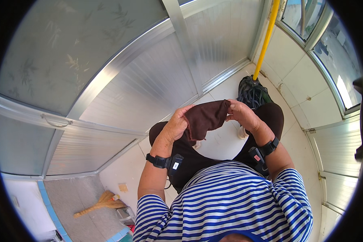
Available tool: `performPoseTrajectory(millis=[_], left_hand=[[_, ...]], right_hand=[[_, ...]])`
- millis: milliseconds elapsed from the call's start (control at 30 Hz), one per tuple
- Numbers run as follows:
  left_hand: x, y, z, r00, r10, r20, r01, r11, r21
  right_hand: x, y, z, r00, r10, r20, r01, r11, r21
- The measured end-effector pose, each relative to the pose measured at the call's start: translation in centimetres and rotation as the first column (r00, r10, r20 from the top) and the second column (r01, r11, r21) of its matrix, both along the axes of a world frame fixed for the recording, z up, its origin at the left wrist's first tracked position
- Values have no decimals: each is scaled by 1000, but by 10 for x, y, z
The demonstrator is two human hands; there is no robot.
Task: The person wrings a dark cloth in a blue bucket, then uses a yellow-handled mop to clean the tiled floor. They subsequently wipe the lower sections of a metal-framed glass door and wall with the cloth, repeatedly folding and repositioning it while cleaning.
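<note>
A piece of dark brown cloth point(206, 118) with a frayed reddish edge is stretched between both hands, above the gap between the person's knees. My left hand point(179, 122) grips its left end, and the fingertips are partly hidden behind the fabric. At the upper right corner, my right hand point(240, 113) pinches the cloth between thumb and fingers. Black straps with small devices sit around both forearms. Dark trousers point(196, 163) cover the legs below the cloth.
A mop with dark strands point(251, 90) and a yellow handle point(266, 39) stands beyond the right knee. Metal-framed panels point(145, 72) rise ahead and to the left. A straw broom point(99, 204) lies at lower left. Tiled wall and windows point(335, 63) are at right.
</note>
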State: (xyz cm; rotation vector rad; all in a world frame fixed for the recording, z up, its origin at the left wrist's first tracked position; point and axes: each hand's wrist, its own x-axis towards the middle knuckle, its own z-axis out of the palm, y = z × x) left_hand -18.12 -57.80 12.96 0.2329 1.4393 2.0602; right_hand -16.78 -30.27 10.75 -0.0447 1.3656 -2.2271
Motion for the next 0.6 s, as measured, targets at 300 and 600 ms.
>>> performPoseTrajectory(millis=[300, 600], left_hand=[[10, -8, 24, 965, -48, -257, -1, 982, -187], [4, -6, 2, 983, 66, 171, -86, 990, 113]], right_hand=[[1, 1, 18, 884, 84, -460, -10, 987, 161], [-8, -5, -8, 996, 88, 7, -88, 996, -29]])
